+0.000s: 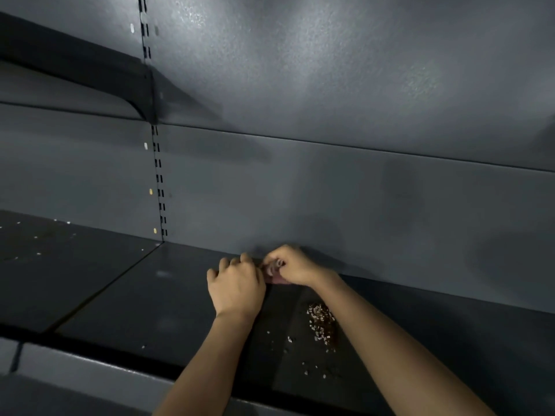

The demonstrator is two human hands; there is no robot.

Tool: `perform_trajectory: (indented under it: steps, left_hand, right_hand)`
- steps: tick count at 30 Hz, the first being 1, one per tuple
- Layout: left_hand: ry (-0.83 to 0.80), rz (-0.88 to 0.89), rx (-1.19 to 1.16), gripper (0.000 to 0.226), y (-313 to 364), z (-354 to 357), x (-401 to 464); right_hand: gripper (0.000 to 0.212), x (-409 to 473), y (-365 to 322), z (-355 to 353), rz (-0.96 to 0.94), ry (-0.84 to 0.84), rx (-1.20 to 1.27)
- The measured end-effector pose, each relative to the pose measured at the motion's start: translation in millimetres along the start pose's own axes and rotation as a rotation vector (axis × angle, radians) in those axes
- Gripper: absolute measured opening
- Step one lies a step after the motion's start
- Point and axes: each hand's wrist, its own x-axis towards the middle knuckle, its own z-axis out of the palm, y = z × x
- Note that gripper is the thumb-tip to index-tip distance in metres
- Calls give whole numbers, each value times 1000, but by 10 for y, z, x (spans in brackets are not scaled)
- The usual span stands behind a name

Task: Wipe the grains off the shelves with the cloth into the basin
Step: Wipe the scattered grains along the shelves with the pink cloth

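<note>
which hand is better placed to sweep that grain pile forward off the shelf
Right, probably: the right hand pinches what looks like the cloth and the grain pile lies beside its forearm. The left hand sits farther left.

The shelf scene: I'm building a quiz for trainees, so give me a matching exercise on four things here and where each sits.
Things:
1. grain pile
2. cloth
3. slotted upright
4. left hand

Places:
A. on the back wall, left of centre
B. on the shelf, between the forearms
C. bunched at the back of the shelf, in the right hand
D. beside the cloth, fingers curled at it

Pairs: 1-B, 2-C, 3-A, 4-D
</note>
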Motion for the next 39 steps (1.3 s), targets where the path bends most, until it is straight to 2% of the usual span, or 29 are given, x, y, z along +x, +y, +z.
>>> perform_trajectory:
  steps: [3, 4, 6, 8, 11, 12, 14, 18, 22, 24, 26, 30, 32, 35, 39]
  left_hand:
    - [-7, 14, -11, 24, 8, -15, -15]
    - [-9, 22, -17, 24, 5, -12, -23]
    - [-11, 37, -32, 23, 5, -11, -41]
    - [-9, 44, -33, 23, 10, -16, -54]
    - [-15, 35, -29, 22, 12, -34, -56]
    - [-19, 32, -27, 22, 5, -34, -53]
    - [-19, 28, -26, 22, -5, -37, -49]
    - [4, 17, -53, 19, 18, -57, -27]
    - [76, 44, -99, 9, 17, -10, -47]
    - [65, 46, -97, 9, 6, 1, -64]
    - [42, 46, -100, 11, 5, -5, -72]
    - [26, 58, -93, 15, 5, -14, -87]
    - [39, 71, -111, 15, 6, -12, -96]
    - [28, 75, -105, 16, -5, -1, -100]
    - [23, 89, -106, 16, -2, 7, -101]
  right_hand:
    - [20, -271, 29, -246, 162, -268, 341]
    - [24, -369, 26, -333, 180, -325, 334]
    - [32, -495, 31, -463, 206, -338, 234]
    - [35, -505, 48, -516, 138, -233, 150]
    - [30, -407, 26, -484, -35, 86, -123]
    - [28, -373, 5, -430, -79, 151, -140]
    - [28, -311, -18, -280, -138, 168, -143]
    - [40, -317, 0, -49, -51, -45, -204]
    - [34, -552, -8, -177, -155, -224, -206]
    - [51, -666, 33, -296, -167, -263, -302]
    - [56, -753, 96, -398, -184, -201, -356]
    - [42, -900, 169, -502, -162, 191, -122]
    - [42, -901, 281, -513, -165, 334, -243]
    - [35, -881, 463, -452, -23, 318, -501]
    - [39, -955, 435, -427, 57, 187, -433]
